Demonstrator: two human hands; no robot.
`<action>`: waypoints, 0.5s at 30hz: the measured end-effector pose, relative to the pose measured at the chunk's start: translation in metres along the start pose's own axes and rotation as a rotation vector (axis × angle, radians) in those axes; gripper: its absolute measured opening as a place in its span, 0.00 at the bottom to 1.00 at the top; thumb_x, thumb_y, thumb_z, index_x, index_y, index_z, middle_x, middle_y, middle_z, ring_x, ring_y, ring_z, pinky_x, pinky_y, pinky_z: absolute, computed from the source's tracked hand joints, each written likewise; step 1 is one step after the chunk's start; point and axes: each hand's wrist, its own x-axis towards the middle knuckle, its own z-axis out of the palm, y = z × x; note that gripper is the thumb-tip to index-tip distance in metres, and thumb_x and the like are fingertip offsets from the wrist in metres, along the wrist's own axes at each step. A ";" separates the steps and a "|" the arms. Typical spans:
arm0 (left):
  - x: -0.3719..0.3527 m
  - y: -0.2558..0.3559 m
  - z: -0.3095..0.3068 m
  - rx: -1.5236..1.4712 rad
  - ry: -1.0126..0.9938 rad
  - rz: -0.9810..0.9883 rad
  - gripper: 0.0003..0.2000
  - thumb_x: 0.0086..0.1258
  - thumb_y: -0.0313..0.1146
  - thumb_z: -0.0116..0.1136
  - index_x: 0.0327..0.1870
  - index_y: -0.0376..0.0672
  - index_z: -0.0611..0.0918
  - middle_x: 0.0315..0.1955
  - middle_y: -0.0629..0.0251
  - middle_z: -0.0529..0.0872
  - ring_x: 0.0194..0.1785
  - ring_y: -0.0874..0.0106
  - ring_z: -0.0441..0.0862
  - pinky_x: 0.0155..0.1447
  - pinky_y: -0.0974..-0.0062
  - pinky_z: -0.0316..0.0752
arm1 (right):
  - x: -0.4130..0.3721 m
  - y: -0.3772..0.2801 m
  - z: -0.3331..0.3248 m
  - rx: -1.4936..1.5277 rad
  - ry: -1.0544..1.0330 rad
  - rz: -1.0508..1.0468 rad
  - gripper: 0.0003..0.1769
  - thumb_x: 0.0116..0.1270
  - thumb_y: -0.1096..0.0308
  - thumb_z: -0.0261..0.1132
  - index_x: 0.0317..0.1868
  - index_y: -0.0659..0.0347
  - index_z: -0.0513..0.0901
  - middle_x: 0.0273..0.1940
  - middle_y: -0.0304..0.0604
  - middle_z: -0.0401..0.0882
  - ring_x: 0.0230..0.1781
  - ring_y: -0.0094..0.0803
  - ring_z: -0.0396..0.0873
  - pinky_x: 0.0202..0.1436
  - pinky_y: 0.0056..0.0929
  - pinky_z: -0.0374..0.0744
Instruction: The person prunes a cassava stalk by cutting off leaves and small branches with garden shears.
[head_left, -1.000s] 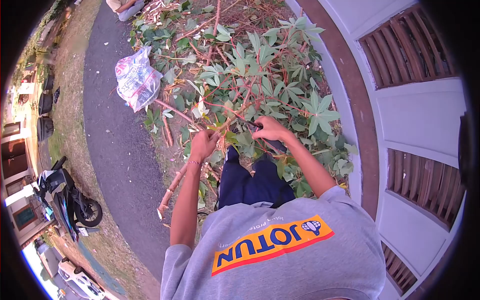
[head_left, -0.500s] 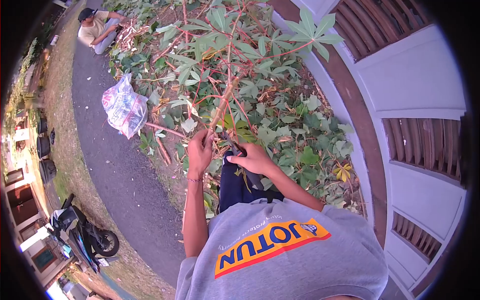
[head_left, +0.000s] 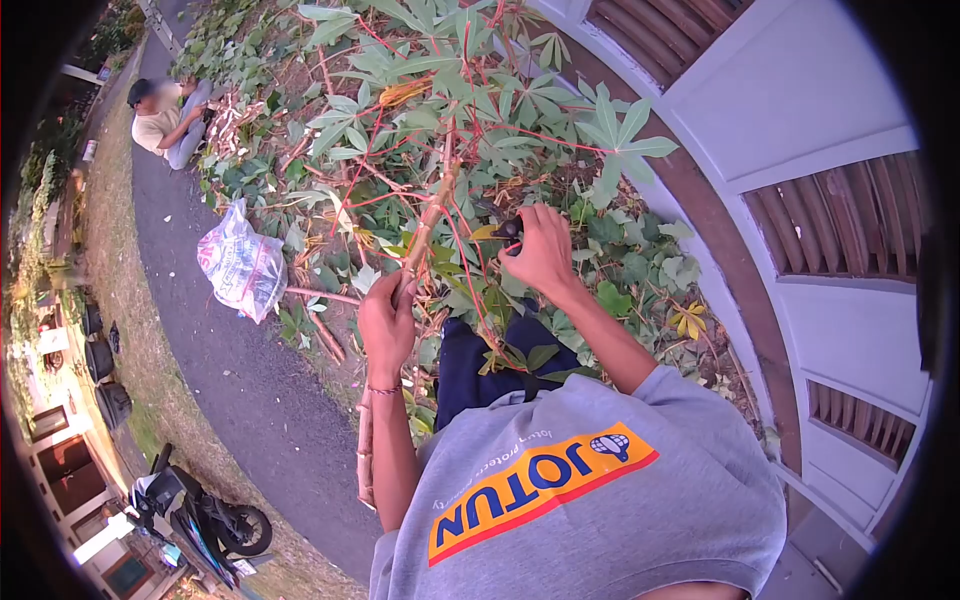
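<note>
My left hand (head_left: 388,325) is closed round a thick brown cassava stem (head_left: 430,222), which slants up and away with red leaf stalks and green fingered leaves (head_left: 622,142) at its far part. A bare length of stem shows beside my left forearm. To the right of the stem, my right hand (head_left: 540,252) is closed on a dark hand tool (head_left: 508,234); most of it is hidden by the fingers and I cannot tell its exact kind. Cut leaves hang below the tool, over my dark trousers (head_left: 465,375).
Leafy cuttings (head_left: 640,265) cover the ground ahead. A filled plastic bag (head_left: 243,262) sits at the edge of the paved path (head_left: 200,330). Farther off, a person (head_left: 165,130) sits by a pile of cut pieces. A motorcycle (head_left: 200,515) stands left; a white wall (head_left: 830,120) with slatted vents runs right.
My right hand has moved up and right with the dark tool, away from my left hand. My left hand keeps its hold on the stem. The view has shifted slightly.
</note>
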 end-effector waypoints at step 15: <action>-0.012 0.012 0.031 0.063 -0.058 -0.048 0.09 0.66 0.32 0.62 0.42 0.36 0.84 0.23 0.52 0.79 0.25 0.59 0.75 0.33 0.65 0.68 | 0.007 0.004 0.029 -0.010 -0.071 0.000 0.25 0.43 0.59 0.73 0.40 0.64 0.78 0.41 0.47 0.77 0.48 0.42 0.74 0.52 0.40 0.67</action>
